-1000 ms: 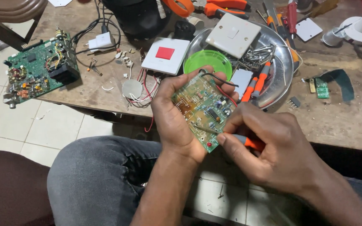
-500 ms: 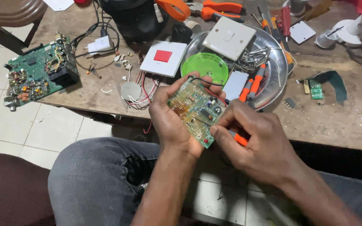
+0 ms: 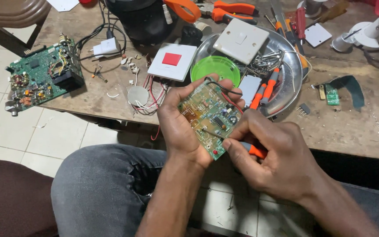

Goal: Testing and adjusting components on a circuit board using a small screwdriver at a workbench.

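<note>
My left hand (image 3: pixel 180 127) grips a small green circuit board (image 3: pixel 210 115) by its edges, held tilted above my lap in front of the table edge. Black and red wires run off the board's top. My right hand (image 3: pixel 277 158) holds a screwdriver with an orange and grey handle (image 3: pixel 252 149). Its thin metal tip rests on the lower left part of the board. My fingers hide most of the handle.
The wooden table (image 3: pixel 352 127) carries a metal tray (image 3: pixel 286 87) with a white switch plate, a green lid (image 3: pixel 215 68) and orange-handled tools. A white switch with a red square (image 3: pixel 172 60) and a larger green circuit board (image 3: pixel 40 79) lie to the left. My jeans-clad knee (image 3: pixel 106 184) is below.
Both hands with the board have shifted slightly in view, and the screwdriver tip has moved a little across the board's lower part. The grips are unchanged.
</note>
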